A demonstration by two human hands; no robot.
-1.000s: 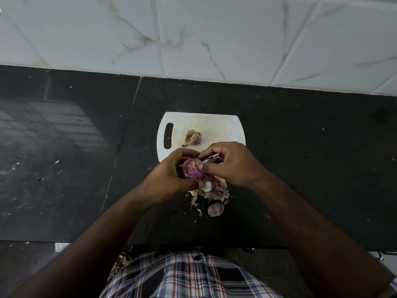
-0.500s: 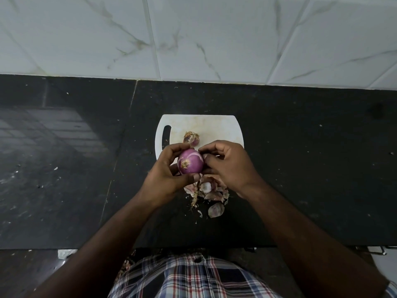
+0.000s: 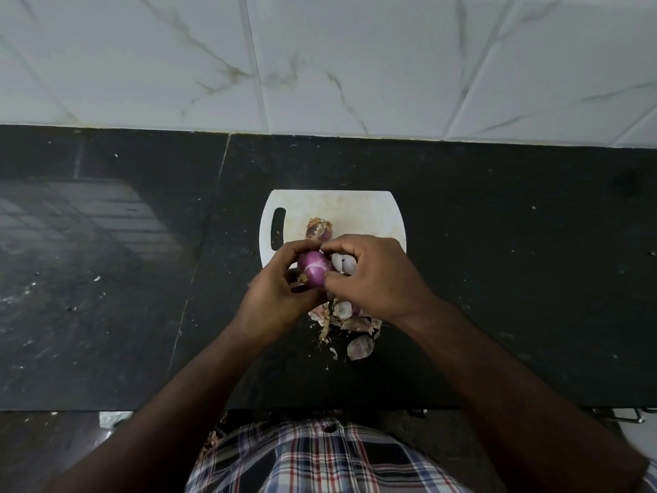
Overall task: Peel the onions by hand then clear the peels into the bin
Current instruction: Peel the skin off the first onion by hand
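A purple onion (image 3: 314, 266) with most of its skin off sits between both hands, above the near edge of the white cutting board (image 3: 359, 211). My left hand (image 3: 273, 297) cups it from the left and below. My right hand (image 3: 373, 275) pinches it from the right, with a pale piece of peel (image 3: 343, 262) under the fingers. A second onion (image 3: 319, 228), still in its dry skin, lies on the board just beyond my hands. A pile of peels (image 3: 350, 323) lies on the counter under my wrists.
The board rests on a black stone counter (image 3: 515, 261) backed by a white marble-tiled wall (image 3: 355, 65). The counter's front edge runs close to my checked shirt (image 3: 320, 457). Small scraps speckle the counter at the left.
I have turned the onion in my hands, so its root end now points down-left. A pale peel piece has come away at my right fingers.
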